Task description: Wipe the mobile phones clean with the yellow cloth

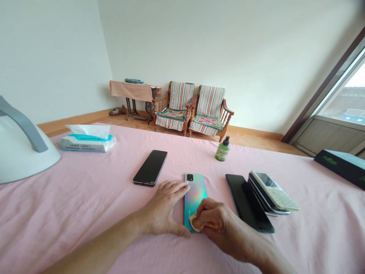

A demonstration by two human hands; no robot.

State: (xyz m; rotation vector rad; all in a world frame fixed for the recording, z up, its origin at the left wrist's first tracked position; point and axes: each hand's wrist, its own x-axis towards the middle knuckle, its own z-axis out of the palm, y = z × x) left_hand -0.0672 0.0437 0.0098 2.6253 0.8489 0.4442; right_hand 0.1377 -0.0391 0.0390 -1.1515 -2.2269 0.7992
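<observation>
A smartphone (195, 190) with a shiny blue-green, iridescent back lies face down on the pink tablecloth. Along its left side rests my left hand (164, 207), fingers stretched out, with fingertips at the upper left edge and the thumb by the lower left corner. My right hand (216, 222) is closed around a small yellow-orange cloth (194, 222), pressed on the lower part of the phone's back. Left of that phone lies a black phone (151, 167), screen up. To the right another black phone (251, 203) lies against a stack of phones (273, 192), topped by a white keypad phone.
A green spray bottle (222, 149) stands behind the phones. At the left are a tissue pack (87, 142) and a white kettle (25, 148) with a grey handle. A dark box (339, 167) sits at the right edge. Two wooden chairs (209, 110) stand beyond the table.
</observation>
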